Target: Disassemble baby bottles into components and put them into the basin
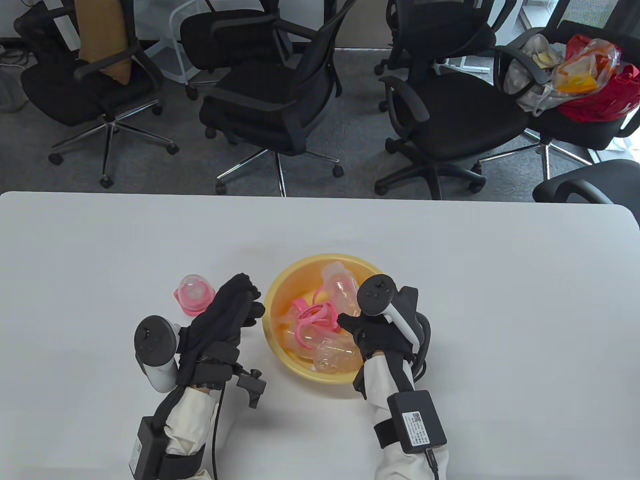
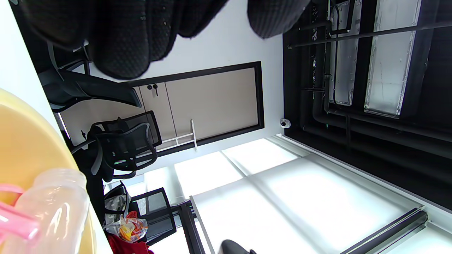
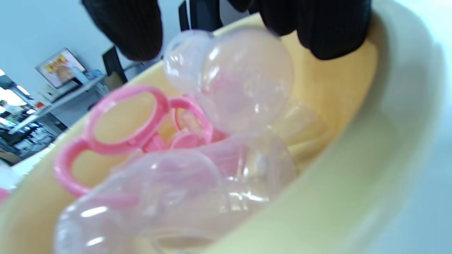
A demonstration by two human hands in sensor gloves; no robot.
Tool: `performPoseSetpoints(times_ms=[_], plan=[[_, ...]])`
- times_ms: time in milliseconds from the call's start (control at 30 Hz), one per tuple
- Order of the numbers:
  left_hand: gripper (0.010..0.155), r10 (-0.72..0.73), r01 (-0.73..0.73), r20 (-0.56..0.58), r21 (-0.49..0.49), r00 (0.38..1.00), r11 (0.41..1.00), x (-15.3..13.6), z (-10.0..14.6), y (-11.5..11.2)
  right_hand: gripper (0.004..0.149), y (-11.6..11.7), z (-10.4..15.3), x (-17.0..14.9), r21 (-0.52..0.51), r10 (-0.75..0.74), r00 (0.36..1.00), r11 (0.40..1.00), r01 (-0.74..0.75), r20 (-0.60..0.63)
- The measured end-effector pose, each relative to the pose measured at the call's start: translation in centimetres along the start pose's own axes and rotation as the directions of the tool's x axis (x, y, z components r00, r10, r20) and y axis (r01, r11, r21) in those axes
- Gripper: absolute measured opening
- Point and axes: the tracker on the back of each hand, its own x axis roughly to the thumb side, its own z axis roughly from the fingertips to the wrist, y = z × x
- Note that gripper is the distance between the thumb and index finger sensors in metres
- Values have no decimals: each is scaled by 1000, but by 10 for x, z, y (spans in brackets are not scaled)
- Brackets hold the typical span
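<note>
A yellow basin (image 1: 278, 291) stands mid-table holding clear bottle bodies and pink handle rings (image 1: 310, 320). My right hand (image 1: 356, 320) hovers over the basin's right side with the thumb spread out. In the right wrist view its fingers (image 3: 317, 28) and thumb stand apart just above a clear bottle (image 3: 247, 77) lying on the pile, beside the pink rings (image 3: 123, 116). My left hand (image 1: 250, 305) is at the basin's left rim, fingers loosely extended and holding nothing. A pink collar with a clear cap (image 1: 194, 294) stands on the table left of that hand.
The white table (image 1: 500, 300) stretches wide on both sides of the basin. Several black office chairs (image 1: 280, 110) stand beyond its far edge. One at the back right carries bags (image 1: 590, 75).
</note>
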Motion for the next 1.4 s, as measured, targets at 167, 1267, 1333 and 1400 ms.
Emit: performPoseSetpoints(times_ms=[167, 1267, 1333, 1400], plan=[[62, -15, 15, 36, -9, 999, 1000, 10, 2, -3, 83, -9, 27, -5, -158, 45, 991, 987, -25, 125], [68, -533, 577, -247, 170, 809, 798, -45, -1, 47, 73, -8, 88, -74, -560, 108, 955, 825, 69, 277], [68, -543, 591, -264, 154, 797, 792, -51, -1, 46, 73, -6, 87, -75, -549, 100, 955, 833, 73, 279], [69, -552, 602, -282, 135, 785, 787, -59, -1, 45, 73, -6, 88, -76, -546, 92, 955, 834, 80, 282]])
